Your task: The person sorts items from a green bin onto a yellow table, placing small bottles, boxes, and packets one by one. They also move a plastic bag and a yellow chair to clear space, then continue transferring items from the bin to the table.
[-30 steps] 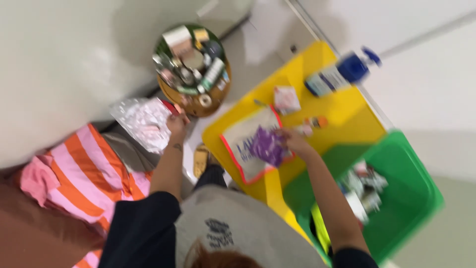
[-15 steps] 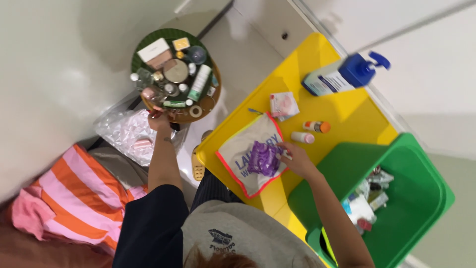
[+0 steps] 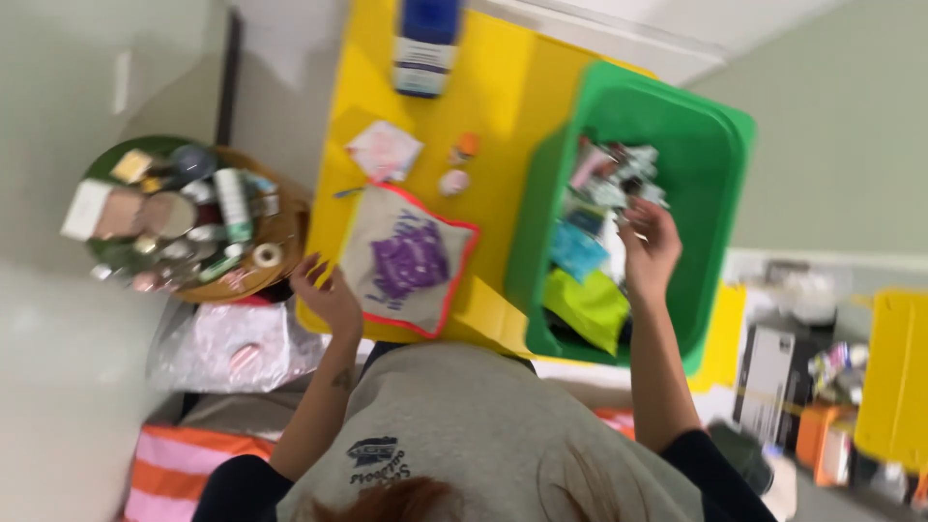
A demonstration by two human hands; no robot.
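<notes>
The right hand [image 3: 650,246], off the purple packet [image 3: 411,261] now, is reaching loosely open-fingered into the green bin [image 3: 715,193]; the left hand [image 3: 331,295], fingers spread and empty, is hovering beside the pouch [image 3: 372,217].

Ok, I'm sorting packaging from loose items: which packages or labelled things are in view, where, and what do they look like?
Pump bottle: top of yellow surface, blue, white label.
Cloth pouch: by left hand, pale, orange-edged, purple print.
Lime packet: in green bin, below right hand.
White box: on round tray.
</notes>
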